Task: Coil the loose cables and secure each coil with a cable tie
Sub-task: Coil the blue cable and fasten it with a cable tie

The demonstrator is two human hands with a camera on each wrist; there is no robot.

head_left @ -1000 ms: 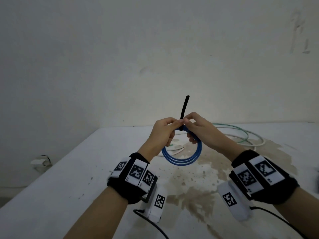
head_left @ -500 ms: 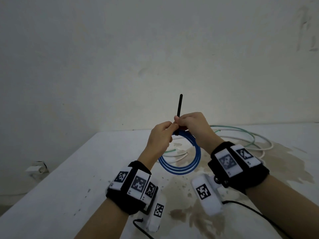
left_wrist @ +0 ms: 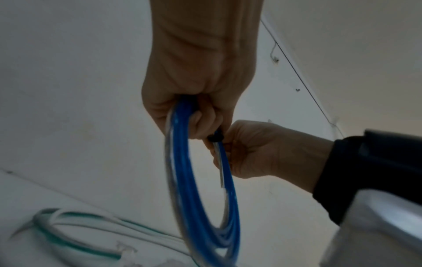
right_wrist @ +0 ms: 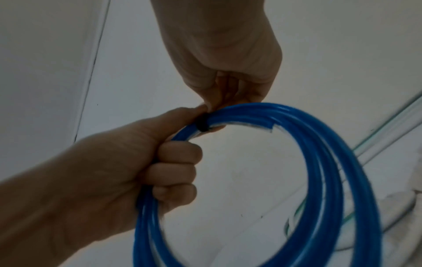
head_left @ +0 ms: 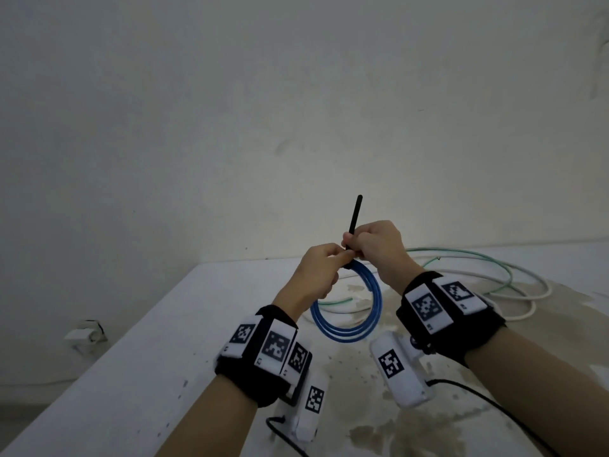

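A blue cable coil hangs in the air above the table, and my left hand grips its top with the fingers curled round the strands. A black cable tie is looped round the strands at the top, its tail standing straight up. My right hand pinches the tail just above the loop, right next to my left thumb. In the left wrist view the blue coil hangs below both hands, with the tie's loop between them.
Loose green cable and white cable lie in wide loops at the back right of the white, stained table. A bare wall stands behind it. The table's left edge runs diagonally towards me.
My right wrist has swung in towards the middle and turned, so the hand now sits over the top of the coil. The left hand and the coil have stayed almost in place.
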